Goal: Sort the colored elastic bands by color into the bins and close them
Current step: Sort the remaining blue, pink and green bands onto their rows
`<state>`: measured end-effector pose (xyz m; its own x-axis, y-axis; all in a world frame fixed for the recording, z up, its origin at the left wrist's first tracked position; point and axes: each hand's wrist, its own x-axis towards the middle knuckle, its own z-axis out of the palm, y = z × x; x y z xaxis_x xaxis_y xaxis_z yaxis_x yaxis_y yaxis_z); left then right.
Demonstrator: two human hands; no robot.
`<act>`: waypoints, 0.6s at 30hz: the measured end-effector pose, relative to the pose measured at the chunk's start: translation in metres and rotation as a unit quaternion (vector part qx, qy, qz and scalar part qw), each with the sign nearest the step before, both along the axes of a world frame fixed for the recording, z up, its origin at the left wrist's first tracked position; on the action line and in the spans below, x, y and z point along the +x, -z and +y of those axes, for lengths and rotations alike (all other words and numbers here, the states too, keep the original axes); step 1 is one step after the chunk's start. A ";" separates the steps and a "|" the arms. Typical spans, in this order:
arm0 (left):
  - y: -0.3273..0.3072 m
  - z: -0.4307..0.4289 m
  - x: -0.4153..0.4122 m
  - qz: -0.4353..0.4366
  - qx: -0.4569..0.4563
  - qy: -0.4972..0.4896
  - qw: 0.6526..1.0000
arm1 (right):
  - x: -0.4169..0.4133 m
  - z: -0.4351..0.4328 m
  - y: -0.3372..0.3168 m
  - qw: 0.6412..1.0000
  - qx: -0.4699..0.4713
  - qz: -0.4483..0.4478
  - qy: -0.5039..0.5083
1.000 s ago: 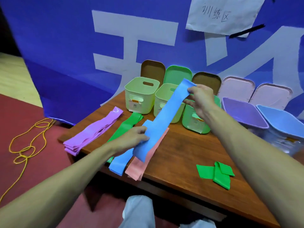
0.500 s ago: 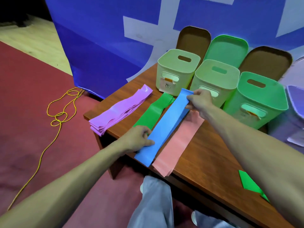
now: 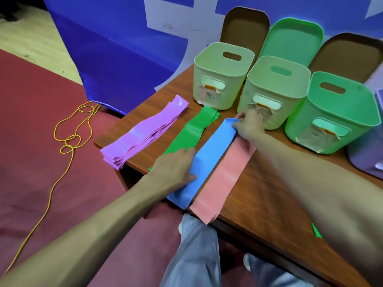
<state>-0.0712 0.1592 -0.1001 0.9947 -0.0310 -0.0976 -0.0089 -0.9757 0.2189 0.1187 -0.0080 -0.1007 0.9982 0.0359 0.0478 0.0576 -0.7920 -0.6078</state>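
Note:
A blue band (image 3: 209, 156) lies flat on the wooden table (image 3: 259, 204), between a green band (image 3: 190, 133) and a pink band (image 3: 226, 177). My left hand (image 3: 176, 166) lies on the blue band's near half, fingers on its left edge. My right hand (image 3: 248, 125) pinches the blue band's far end, close to the middle bin. A stack of purple bands (image 3: 143, 135) lies at the table's left corner. Three open bins stand behind: pale green (image 3: 221, 75), pale green (image 3: 273, 90) and bright green (image 3: 335, 112).
Brown lids (image 3: 244, 25) and a green lid (image 3: 292, 38) lean against the blue backdrop. A purple bin (image 3: 366, 158) shows at the right edge. A scrap of green band (image 3: 316, 230) peeks out beside my right forearm. Yellow cord (image 3: 70, 137) lies on the red floor.
The blue band, held stretched in the air a second ago, has been lowered flat onto the table. Both hands came down with it, and my view tilted down and left.

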 end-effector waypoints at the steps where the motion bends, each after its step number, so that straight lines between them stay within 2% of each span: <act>1: -0.001 0.000 0.000 -0.001 -0.001 0.005 1.000 | 0.000 -0.001 0.002 0.999 -0.028 -0.014 -0.018; 5: -0.008 -0.002 0.004 0.004 0.008 0.051 0.999 | -0.008 -0.013 -0.003 0.995 -0.069 -0.055 -0.037; 9: -0.016 -0.018 0.013 0.004 0.001 0.067 0.998 | -0.024 -0.046 -0.023 0.992 -0.053 -0.100 -0.057; 13: -0.026 -0.053 0.018 -0.017 -0.060 0.076 0.995 | -0.054 -0.103 -0.045 0.992 -0.089 -0.059 -0.074; 18: -0.033 -0.117 0.015 -0.031 -0.148 0.148 0.977 | -0.099 -0.182 -0.050 0.992 -0.093 -0.014 -0.083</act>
<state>-0.0565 0.0423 -0.0673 0.9417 -0.3359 0.0198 -0.3033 -0.8220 0.4820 0.0199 -0.1899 -0.0506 0.9760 0.2111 0.0528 0.2120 -0.8682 -0.4486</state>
